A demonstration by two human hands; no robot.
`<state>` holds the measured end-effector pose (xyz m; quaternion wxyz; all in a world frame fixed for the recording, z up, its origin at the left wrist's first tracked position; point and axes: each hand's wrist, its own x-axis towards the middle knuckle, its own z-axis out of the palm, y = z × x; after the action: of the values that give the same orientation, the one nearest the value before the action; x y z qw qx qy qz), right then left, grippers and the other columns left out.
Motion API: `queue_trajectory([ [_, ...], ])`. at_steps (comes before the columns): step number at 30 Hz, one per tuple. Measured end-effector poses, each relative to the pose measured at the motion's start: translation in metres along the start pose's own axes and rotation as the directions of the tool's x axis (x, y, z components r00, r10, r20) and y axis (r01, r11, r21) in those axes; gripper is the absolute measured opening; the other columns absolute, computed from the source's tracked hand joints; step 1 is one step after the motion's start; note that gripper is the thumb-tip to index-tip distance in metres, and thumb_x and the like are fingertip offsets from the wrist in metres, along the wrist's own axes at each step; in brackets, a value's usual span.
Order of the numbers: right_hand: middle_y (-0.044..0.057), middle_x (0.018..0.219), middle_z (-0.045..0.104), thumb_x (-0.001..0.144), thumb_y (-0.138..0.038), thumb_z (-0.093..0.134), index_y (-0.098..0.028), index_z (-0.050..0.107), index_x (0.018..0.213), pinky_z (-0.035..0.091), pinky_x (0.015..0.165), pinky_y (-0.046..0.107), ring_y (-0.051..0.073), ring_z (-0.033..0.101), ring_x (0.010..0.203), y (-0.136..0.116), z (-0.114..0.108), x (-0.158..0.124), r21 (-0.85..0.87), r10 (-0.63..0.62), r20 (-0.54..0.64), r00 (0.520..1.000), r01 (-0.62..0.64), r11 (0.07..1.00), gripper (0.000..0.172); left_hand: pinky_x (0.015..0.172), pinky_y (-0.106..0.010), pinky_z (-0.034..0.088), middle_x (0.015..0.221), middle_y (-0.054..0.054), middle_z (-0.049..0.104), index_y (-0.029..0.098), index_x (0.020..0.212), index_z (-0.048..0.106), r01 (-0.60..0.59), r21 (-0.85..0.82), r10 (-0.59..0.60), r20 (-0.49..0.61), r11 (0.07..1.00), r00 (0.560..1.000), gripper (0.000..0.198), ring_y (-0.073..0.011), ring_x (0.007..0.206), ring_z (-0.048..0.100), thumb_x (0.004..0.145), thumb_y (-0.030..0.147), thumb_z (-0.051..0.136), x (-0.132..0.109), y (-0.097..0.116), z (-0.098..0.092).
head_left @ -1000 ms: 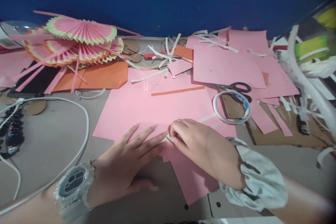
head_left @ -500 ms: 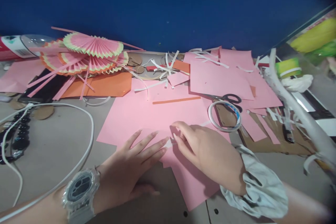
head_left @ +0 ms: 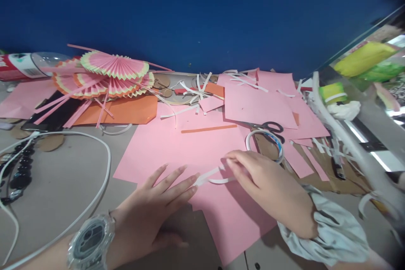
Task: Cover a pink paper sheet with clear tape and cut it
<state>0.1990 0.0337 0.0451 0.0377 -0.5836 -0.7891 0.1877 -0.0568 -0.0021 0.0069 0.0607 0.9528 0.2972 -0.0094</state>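
A large pink paper sheet (head_left: pixel 177 147) lies on the grey table in front of me. My left hand (head_left: pixel 155 206), with a clear watch (head_left: pixel 90 240) on the wrist, lies flat on the sheet's near edge, fingers spread. My right hand (head_left: pixel 262 181), with a grey scrunchie (head_left: pixel 329 232) round the wrist, pinches the end of a thin white strip (head_left: pixel 211 176). The strip curls from the sheet near my left fingertips across to my right fingers.
A tape roll (head_left: pixel 265 145) and black-handled scissors (head_left: pixel 268 126) lie just beyond my right hand. Pleated pink paper fans (head_left: pixel 110 67) and orange paper (head_left: pixel 126 109) sit at the back left. A white cable (head_left: pixel 104 156) loops on the left. More pink sheets (head_left: pixel 259 101) and white strips lie behind.
My right hand has moved to the right, drawing the white strip away from the pink sheet. My left hand stays flat on the paper. The view has tilted slightly upward.
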Motion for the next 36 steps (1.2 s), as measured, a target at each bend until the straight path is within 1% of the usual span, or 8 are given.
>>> queue_trajectory([
  [4, 0.002, 0.088, 0.062, 0.086, -0.032, 0.051, -0.021, 0.053, 0.084, 0.040, 0.077, 0.033, 0.018, 0.055, 0.085, 0.009, 0.009, -0.003, 0.092, -0.087, -0.013, 0.996, 0.088, 0.992, 0.011, 0.109, -0.046, -0.005, 0.149, -0.002, 0.026, 0.021, 0.138, 0.036, -0.042, 0.046, 0.041, 0.028, 0.998, 0.999, 0.069, -0.0276, 0.134, 0.022, 0.084, 0.065, 0.032, 0.001, -0.002, -0.003],
  [6, 0.001, 0.082, 0.060, 0.086, -0.035, 0.052, -0.021, 0.052, 0.081, 0.039, 0.072, 0.033, 0.017, 0.054, 0.079, 0.009, 0.012, -0.004, 0.128, -0.074, -0.002, 0.997, 0.073, 0.989, 0.015, 0.110, -0.044, -0.005, 0.149, -0.002, 0.029, 0.023, 0.134, 0.042, -0.030, 0.051, 0.029, 0.011, 0.998, 1.000, 0.066, -0.0261, 0.134, 0.023, 0.085, 0.065, 0.027, 0.003, -0.002, -0.002],
  [9, 0.000, 0.079, 0.059, 0.085, -0.039, 0.054, -0.021, 0.052, 0.078, 0.038, 0.072, 0.033, 0.017, 0.053, 0.077, 0.008, 0.013, -0.004, 0.176, -0.080, 0.036, 0.996, 0.073, 0.982, 0.019, 0.109, -0.045, -0.002, 0.147, 0.001, 0.031, 0.027, 0.131, 0.046, -0.011, 0.060, 0.014, -0.044, 0.998, 0.999, 0.066, -0.0271, 0.134, 0.020, 0.082, 0.067, 0.031, 0.007, -0.001, 0.001],
  [13, -0.002, 0.079, 0.059, 0.084, -0.031, 0.057, -0.021, 0.053, 0.076, 0.033, 0.080, 0.035, 0.016, 0.052, 0.080, 0.008, 0.012, -0.003, 0.204, -0.133, 0.074, 0.988, 0.115, 0.972, 0.013, 0.109, -0.044, 0.000, 0.147, -0.003, 0.033, 0.019, 0.137, 0.040, -0.065, 0.107, 0.067, -0.020, 0.992, 0.998, 0.079, -0.0306, 0.132, 0.023, 0.077, 0.072, 0.035, 0.011, -0.002, 0.002],
  [17, -0.004, 0.074, 0.057, 0.085, -0.019, 0.054, -0.020, 0.051, 0.070, 0.032, 0.080, 0.033, 0.014, 0.052, 0.078, 0.010, 0.013, 0.000, 0.199, -0.132, 0.081, 0.988, 0.114, 0.973, 0.015, 0.109, -0.045, 0.001, 0.149, -0.003, 0.028, 0.018, 0.140, 0.033, -0.029, 0.080, 0.031, -0.021, 0.996, 0.999, 0.079, -0.0308, 0.133, 0.021, 0.080, 0.070, 0.031, 0.010, -0.002, 0.000],
  [23, -0.004, 0.072, 0.055, 0.085, -0.017, 0.051, -0.020, 0.045, 0.069, 0.033, 0.077, 0.031, 0.013, 0.050, 0.074, 0.013, 0.020, 0.003, 0.217, -0.077, 0.066, 0.995, 0.061, 0.974, 0.017, 0.109, -0.043, 0.000, 0.148, -0.002, 0.030, 0.018, 0.141, 0.029, -0.045, 0.049, 0.046, -0.005, 0.998, 0.999, 0.078, -0.0282, 0.134, 0.020, 0.082, 0.069, 0.031, 0.007, -0.003, 0.000],
  [29, -0.004, 0.071, 0.053, 0.084, -0.016, 0.050, -0.020, 0.044, 0.070, 0.032, 0.077, 0.032, 0.014, 0.046, 0.072, 0.011, 0.027, 0.005, 0.143, -0.078, 0.022, 0.997, 0.074, 0.987, 0.016, 0.110, -0.042, 0.000, 0.145, -0.003, 0.035, 0.018, 0.140, 0.034, -0.035, 0.037, 0.035, -0.002, 0.999, 0.999, 0.080, -0.0288, 0.135, 0.020, 0.080, 0.071, 0.031, 0.005, -0.003, 0.002],
  [36, -0.003, 0.073, 0.054, 0.084, -0.015, 0.049, -0.020, 0.047, 0.074, 0.031, 0.075, 0.033, 0.015, 0.048, 0.074, 0.011, 0.027, 0.005, 0.082, -0.112, 0.002, 0.994, 0.111, 0.990, 0.012, 0.111, -0.045, 0.003, 0.146, 0.000, 0.033, 0.026, 0.142, 0.025, 0.122, 0.045, -0.126, 0.089, 0.992, 0.988, 0.072, -0.0290, 0.137, 0.017, 0.082, 0.064, 0.036, 0.011, 0.005, 0.006],
])
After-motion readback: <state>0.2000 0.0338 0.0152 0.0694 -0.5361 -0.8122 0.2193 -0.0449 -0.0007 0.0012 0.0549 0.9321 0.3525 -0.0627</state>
